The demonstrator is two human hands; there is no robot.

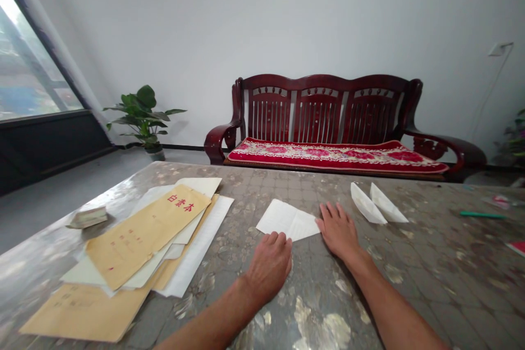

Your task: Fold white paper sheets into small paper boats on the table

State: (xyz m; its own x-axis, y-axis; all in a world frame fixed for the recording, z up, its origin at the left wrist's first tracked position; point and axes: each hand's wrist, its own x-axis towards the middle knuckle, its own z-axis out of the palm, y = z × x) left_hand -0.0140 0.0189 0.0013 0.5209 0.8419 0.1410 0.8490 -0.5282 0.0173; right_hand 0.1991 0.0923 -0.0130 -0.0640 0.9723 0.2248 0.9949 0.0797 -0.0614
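A white sheet of paper [283, 217] with a crease down it lies on the table, its right side tapering to a folded corner. My left hand [270, 260] is closed at the paper's near edge, its fingers curled and pressed together there; the fingertips are partly hidden. At the right corner, my right hand [338, 228] lies low with fingers stretched out, the index side touching the paper. Just beyond that hand stand two folded white paper boats, the left boat [366, 205] and the right boat [386, 205], side by side.
Brown-covered notebooks [150, 232] and loose sheets are piled on the left, near a small worn paper bundle [88, 217]. On the right lies a green pen-like stick [483, 215]. The patterned tabletop [307, 306] ends before a dark wooden bench [324, 115]. A potted plant [145, 115] stands behind.
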